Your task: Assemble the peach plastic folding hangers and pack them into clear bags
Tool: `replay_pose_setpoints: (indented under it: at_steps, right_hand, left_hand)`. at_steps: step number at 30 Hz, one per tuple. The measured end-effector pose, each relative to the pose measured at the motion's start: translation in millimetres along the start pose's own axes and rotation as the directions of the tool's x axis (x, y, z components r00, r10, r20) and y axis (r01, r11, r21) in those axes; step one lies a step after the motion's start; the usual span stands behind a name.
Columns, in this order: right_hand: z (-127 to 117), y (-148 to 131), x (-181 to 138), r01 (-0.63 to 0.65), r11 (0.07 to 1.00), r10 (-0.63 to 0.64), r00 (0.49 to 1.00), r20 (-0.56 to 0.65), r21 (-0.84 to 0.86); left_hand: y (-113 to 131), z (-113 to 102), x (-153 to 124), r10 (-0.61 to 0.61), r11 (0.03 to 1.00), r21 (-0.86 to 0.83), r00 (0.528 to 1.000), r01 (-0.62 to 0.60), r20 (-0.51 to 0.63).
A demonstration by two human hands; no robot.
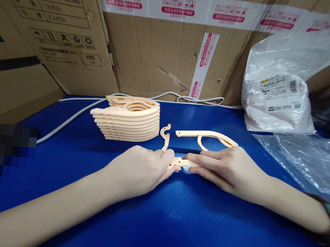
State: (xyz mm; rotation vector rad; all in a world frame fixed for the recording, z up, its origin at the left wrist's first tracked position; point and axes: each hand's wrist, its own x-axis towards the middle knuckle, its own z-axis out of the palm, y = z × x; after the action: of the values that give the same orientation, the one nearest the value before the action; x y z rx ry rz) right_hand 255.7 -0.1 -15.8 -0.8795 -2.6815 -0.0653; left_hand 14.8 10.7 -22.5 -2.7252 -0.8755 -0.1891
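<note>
A cream plastic folding hanger [166, 141] is held low over the blue table, its hook pointing away from me. My left hand [145, 168] is closed around its middle, just below the hook, with thumb and fingertips pinching the joint. My right hand [222, 167] grips the straight arm beside that joint, fingers closed along it. Behind my right hand lies another curved cream hanger arm [192, 133], partly covered by the hand; whether it joins the held piece I cannot tell. A neat stack of folded cream hangers [129, 125] stands behind my left hand.
Cardboard boxes [160, 52] wall off the back and left of the blue table [172, 226]. A white plastic bag [277, 92] with a label stands at the back right, near clear plastic film [302, 161]. A white cable [74, 118] runs along the back and left.
</note>
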Motion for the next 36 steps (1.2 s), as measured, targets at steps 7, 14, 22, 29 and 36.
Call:
replay_pose_setpoints:
  at_steps: [7, 14, 22, 29, 36]
  right_hand:
    - [0, 0, 0, -0.007, 1.0, 0.007, 1.0, 0.002, -0.01]
    - [-3, 0, 1, -0.036, 0.997, 0.034, 0.999, 0.032, 0.069]
    - [-5, -3, 1, -0.052, 0.995, 0.046, 0.997, 0.068, 0.091]
    - [-2, -5, -1, 0.0, 1.0, 0.001, 0.999, 0.04, -0.007]
    - [-1, -10, -1, 0.028, 0.989, -0.033, 0.999, -0.032, -0.148]
  left_hand:
    - [-1, -1, 0, 0.058, 0.996, 0.071, 0.99, -0.05, -0.125]
    - [-2, -3, 1, 0.151, 0.96, 0.263, 0.968, -0.095, -0.201]
    - [1, -4, 1, 0.16, 0.954, 0.285, 0.961, -0.092, -0.225]
    - [2, -7, 1, 0.129, 0.974, 0.215, 0.948, -0.066, -0.292]
    - [0, -5, 0, 0.078, 0.993, 0.105, 0.956, -0.05, -0.284]
